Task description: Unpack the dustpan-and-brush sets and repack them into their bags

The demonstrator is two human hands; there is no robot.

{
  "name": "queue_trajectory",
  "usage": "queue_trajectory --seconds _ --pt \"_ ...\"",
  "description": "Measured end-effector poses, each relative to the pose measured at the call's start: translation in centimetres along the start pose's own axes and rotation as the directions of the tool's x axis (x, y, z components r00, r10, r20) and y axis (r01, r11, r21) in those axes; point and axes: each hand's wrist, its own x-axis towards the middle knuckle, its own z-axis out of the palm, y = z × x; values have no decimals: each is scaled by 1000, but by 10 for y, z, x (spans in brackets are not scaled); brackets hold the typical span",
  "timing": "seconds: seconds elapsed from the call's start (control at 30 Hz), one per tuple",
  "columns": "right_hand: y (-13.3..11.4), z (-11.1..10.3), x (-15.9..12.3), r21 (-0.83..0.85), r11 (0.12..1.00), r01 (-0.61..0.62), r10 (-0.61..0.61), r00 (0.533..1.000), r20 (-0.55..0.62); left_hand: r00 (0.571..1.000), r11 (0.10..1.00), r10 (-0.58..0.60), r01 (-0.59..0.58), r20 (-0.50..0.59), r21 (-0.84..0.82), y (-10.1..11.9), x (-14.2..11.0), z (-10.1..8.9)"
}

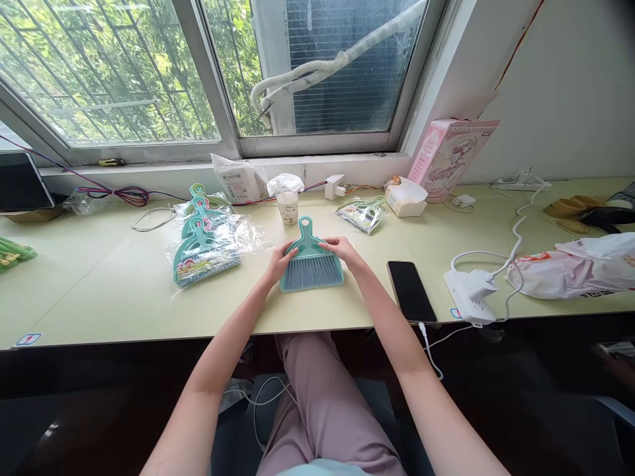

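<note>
A teal dustpan and brush set lies on the table in front of me, its handle pointing toward the window and its grey bristles toward me. My left hand grips its left edge, thumb on top. On the opposite edge, my right hand holds it the same way. The undersides of both hands' fingers are hidden. To the left are several similar dustpan sets in clear plastic bags, overlapping one another. Another bagged dustpan set, paler green, rests to the right near the back.
Behind the dustpan stands a plastic cup covered with tissue. A phone lies right of my arm, near a white power strip with cables. Farther back are a tissue pack and a pink box. A white plastic bag sits far right.
</note>
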Motion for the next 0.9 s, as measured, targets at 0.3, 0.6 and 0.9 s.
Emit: queue_trajectory --seconds 0.3,0.6,0.9 --pt "10 8 8 27 999 -39 42 991 -124 996 996 -88 88 -1 30 -4 4 -1" --pt "15 10 9 -7 1000 -15 14 997 -80 998 995 -65 67 -23 71 -7 4 -4" --pt "4 -3 -1 -53 994 -96 100 993 67 987 994 -80 70 -136 -79 -14 8 -7"
